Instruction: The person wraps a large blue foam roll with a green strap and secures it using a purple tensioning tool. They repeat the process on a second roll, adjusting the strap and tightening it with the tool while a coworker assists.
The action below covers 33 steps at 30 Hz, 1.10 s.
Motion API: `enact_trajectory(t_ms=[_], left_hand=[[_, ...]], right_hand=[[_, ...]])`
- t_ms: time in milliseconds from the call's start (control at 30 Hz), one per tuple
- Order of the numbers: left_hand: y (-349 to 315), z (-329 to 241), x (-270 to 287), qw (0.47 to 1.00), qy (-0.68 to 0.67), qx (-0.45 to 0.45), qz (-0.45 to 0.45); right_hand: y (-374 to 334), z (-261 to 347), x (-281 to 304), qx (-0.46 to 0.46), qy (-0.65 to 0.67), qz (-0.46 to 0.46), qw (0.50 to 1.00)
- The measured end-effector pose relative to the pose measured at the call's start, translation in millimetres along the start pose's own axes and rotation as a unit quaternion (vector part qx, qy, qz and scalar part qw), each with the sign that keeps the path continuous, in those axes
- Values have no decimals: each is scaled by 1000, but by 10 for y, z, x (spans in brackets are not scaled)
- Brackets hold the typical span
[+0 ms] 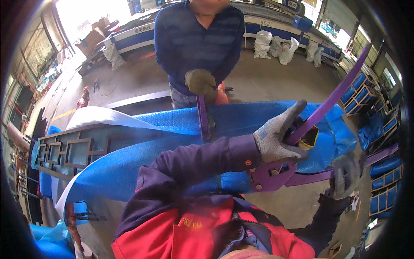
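Observation:
A purple crimping tool with two long handles (271, 177) lies over the near side of a long bundle in blue wrap (258, 114). My left hand (278, 136), in a grey glove, is around the base of its raised handle, thumb spread upward. The raised handle slants up to the right. My right hand (345, 176), gloved and slightly blurred, is closed around the lower handle, which stretches right. Dark metal frames (79, 149) show at the bundle's unwrapped left end. A narrow dark band (218, 183) crosses the near wrap.
Across the bundle stands a person (199, 43), whose gloved hands (201, 82) are at the top of an upright purple bar (203, 116). White sacks (263, 44) stand by a long machine (267, 23) behind. Wooden-framed blue packages (388, 190) sit at the right.

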<state>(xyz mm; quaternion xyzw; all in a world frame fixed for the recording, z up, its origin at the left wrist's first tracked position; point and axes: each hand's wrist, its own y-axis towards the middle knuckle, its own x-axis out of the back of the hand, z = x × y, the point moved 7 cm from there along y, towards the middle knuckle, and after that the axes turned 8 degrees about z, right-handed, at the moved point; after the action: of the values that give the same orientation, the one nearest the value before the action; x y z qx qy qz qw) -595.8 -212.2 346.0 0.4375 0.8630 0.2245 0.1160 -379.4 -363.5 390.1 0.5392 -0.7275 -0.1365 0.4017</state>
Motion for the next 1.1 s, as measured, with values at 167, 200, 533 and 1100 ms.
enact_trajectory(t_ms=[167, 200, 533, 1100], left_hand=[[-94, -250, 78, 995, -56, -12, -88], [-177, -296, 110, 992, -35, -23, -118], [-1720, -531, 932, 885, -112, -90, -444], [-3330, -119, 1128, 827, -226, -258, -445]], right_hand=[[359, -13, -111, -360, 279, -205, 866], [363, 135, -306, -391, 430, -253, 774], [1168, 1590, -1813, -413, 857, -125, 281], [591, 2433, -2530, -416, 903, -90, -50]])
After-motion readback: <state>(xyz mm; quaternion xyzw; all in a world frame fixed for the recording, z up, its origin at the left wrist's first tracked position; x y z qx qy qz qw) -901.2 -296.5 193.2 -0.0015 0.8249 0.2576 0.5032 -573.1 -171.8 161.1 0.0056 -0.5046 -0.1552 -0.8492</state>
